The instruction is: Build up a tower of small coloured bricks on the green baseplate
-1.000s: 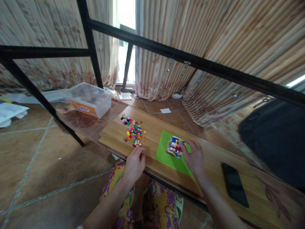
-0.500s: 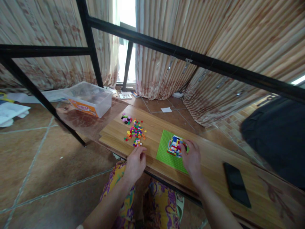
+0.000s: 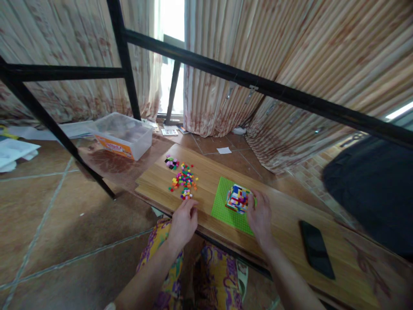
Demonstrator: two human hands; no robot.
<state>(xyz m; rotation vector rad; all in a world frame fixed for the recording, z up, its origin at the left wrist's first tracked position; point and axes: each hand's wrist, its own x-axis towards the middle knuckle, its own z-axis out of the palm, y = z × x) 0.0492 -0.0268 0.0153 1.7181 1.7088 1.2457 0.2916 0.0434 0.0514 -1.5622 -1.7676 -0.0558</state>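
Observation:
A small block-shaped build of multicoloured toy bricks [image 3: 238, 198] stands on a green baseplate [image 3: 221, 206] on the wooden board. My right hand [image 3: 260, 215] is at the build's right side, thumb and fingers apart, with green plate showing between them; whether the thumb touches the bricks is unclear. My left hand [image 3: 183, 221] rests by the board's front edge with its fingers curled in, just below a loose pile of small coloured bricks [image 3: 185, 178]. Anything between its fingertips is too small or hidden to make out. Pink and black bricks [image 3: 171, 162] lie beyond the pile.
A black phone [image 3: 317, 249] lies on the right of the board [image 3: 280, 224]. At the back left stands a clear plastic box [image 3: 142, 140] with an orange label. A dark metal frame [image 3: 206, 62] crosses above, before striped curtains. A dark bag-like object [image 3: 371, 185] is at right.
My right thumb has drawn back from over the build to its right edge, uncovering more of the bricks. My left hand has stayed in place. The view has shifted slightly.

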